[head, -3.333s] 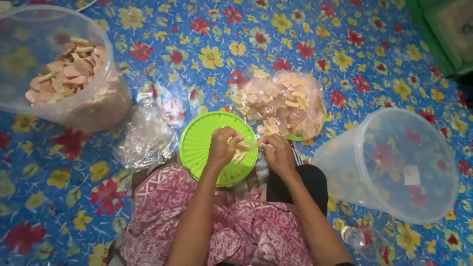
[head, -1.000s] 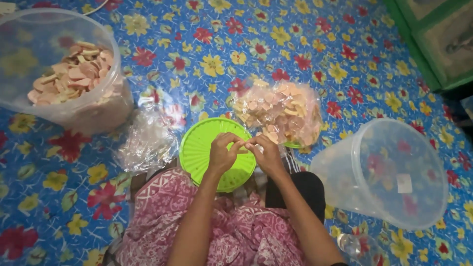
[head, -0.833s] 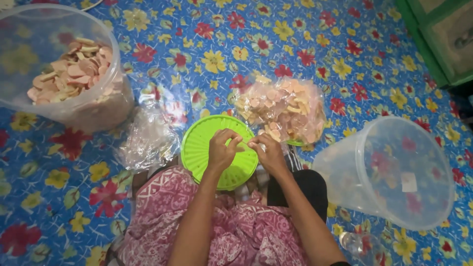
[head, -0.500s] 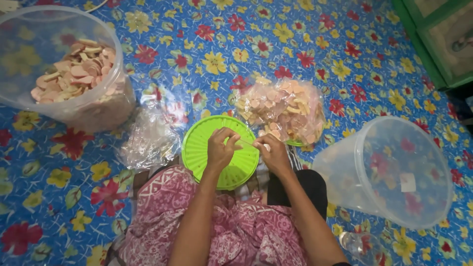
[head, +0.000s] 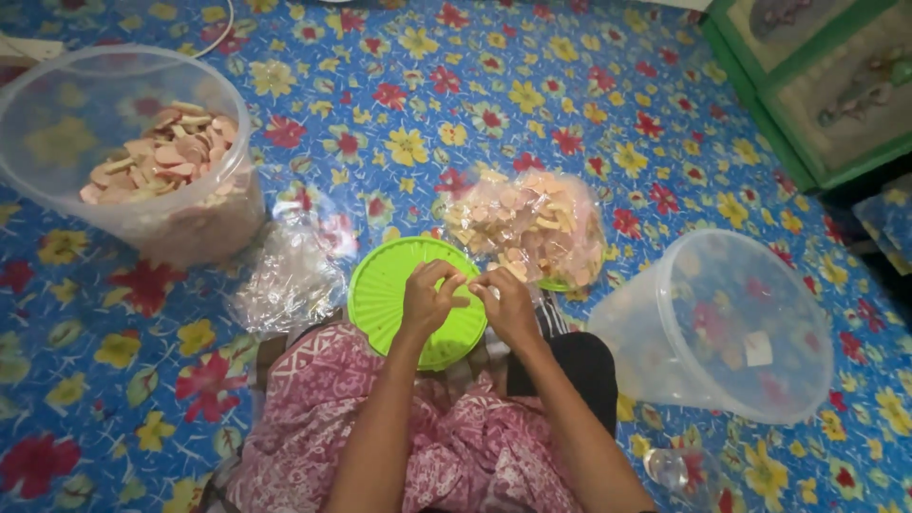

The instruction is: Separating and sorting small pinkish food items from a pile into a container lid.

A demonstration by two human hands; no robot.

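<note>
My left hand (head: 429,299) and my right hand (head: 506,304) meet fingertip to fingertip over a round green plastic lid (head: 380,294) resting on my lap. Between the fingers sits a small pale piece, too small to name with certainty; it looks like one of the crackers. Just beyond my right hand lies a clear plastic bag of pink and cream crackers (head: 527,223). My lap is covered by pink patterned cloth (head: 323,427).
A clear tub with pink crackers (head: 142,166) stands at the far left. An empty clear tub (head: 722,323) leans at the right. Crumpled clear bags (head: 290,275) lie left of the lid. A green-framed cabinet (head: 817,85) is at the top right. The floor mat is blue with flowers.
Both hands stay together over the green lid, fingers working slightly. The view has shifted a little; the tubs and bags have not moved.
</note>
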